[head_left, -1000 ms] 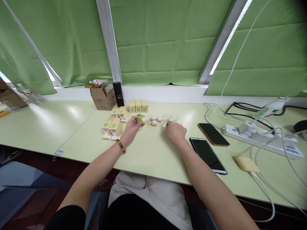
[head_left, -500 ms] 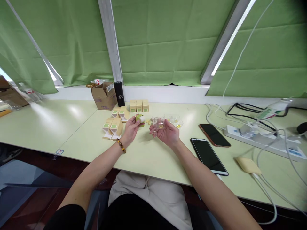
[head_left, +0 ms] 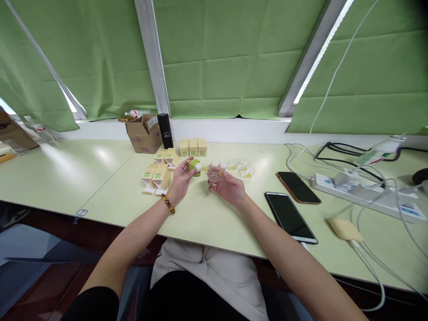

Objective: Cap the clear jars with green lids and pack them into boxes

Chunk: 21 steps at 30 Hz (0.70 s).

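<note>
My left hand (head_left: 180,180) is closed on a small round white and green thing (head_left: 195,166) with a green strap; its exact kind I cannot make out. Fingers of my right hand (head_left: 229,186) grip a small clear plastic container (head_left: 214,174), held tilted beside the left hand. Small yellow-green pieces (head_left: 205,169) lie on the table between the two hands. Behind the right hand stand several clear plastic containers (head_left: 246,172) with yellow spots. Left of my left hand, cardboard boxes with green labels (head_left: 161,177) lie with their white flaps open.
Closed small boxes (head_left: 193,147) stand in a row at the back. A brown carton (head_left: 144,136) and a black cylinder (head_left: 165,130) are behind them. To the right lie two phones (head_left: 291,216), a power strip (head_left: 363,196), cables and a yellow case (head_left: 345,229).
My right hand has turned the clear container and brought it slightly left and lower. My left hand keeps hold of the white and green thing, almost in place.
</note>
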### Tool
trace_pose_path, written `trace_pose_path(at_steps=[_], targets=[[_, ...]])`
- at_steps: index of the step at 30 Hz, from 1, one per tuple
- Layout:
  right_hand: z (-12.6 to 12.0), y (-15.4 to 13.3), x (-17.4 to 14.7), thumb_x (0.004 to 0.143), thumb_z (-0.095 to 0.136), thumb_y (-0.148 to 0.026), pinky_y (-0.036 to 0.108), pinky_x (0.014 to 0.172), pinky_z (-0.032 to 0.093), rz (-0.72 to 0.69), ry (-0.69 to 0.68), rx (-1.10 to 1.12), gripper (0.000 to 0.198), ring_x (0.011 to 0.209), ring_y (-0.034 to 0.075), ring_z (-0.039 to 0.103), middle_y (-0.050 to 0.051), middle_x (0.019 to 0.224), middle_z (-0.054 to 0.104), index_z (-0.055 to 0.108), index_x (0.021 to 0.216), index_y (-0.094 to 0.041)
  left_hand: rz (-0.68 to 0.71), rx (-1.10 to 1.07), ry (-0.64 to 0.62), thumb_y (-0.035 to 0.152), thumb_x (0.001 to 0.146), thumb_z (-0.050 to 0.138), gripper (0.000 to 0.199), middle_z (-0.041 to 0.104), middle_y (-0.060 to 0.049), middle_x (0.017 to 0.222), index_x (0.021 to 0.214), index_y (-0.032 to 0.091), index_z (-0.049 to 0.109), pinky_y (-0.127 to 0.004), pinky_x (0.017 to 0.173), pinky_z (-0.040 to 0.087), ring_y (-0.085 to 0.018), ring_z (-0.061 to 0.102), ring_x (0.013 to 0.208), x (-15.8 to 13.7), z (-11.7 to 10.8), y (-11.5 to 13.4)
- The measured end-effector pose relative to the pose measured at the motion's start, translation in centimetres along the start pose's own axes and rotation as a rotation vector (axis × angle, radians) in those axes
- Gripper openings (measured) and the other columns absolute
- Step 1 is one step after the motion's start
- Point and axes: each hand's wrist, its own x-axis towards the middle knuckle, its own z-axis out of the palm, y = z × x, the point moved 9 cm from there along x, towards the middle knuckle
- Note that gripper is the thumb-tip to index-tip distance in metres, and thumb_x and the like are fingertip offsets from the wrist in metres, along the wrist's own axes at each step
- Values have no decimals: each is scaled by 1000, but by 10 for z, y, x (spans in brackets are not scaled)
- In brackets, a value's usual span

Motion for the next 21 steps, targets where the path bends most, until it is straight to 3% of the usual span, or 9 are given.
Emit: trace_pose_path(at_steps=[6,9,13,21], targets=[[-17,10,7,63,97,-39,40,77,65,-56,132,-219,55,94,22,71,4,122,68,72,110,-28,61,64,6,33,76,92,63,68,-10,138,133,21,67,-36,109,53,-23,65,129,1,1,6],[-24,11,11,59,99,-41,36,68,65,-94,192,-340,62,92,22,71,7,128,70,67,109,-26,64,88,-2,33,76,92,64,67,-11,141,134,21,66,-37,110,52,-24,63,131,1,2,6],[-23,7,12,61,97,-44,30,56,59,-148,231,-513,61,88,22,69,11,126,72,64,108,-24,49,119,-21,34,76,92,69,70,-13,136,137,21,64,-38,104,54,-26,66,125,1,3,4],[-19,7,9,57,98,-52,32,59,62,-152,306,-583,63,80,17,64,5,108,67,65,103,-23,42,179,-110,33,78,91,70,69,-13,134,141,21,62,-39,104,54,-25,66,124,-2,10,1]])
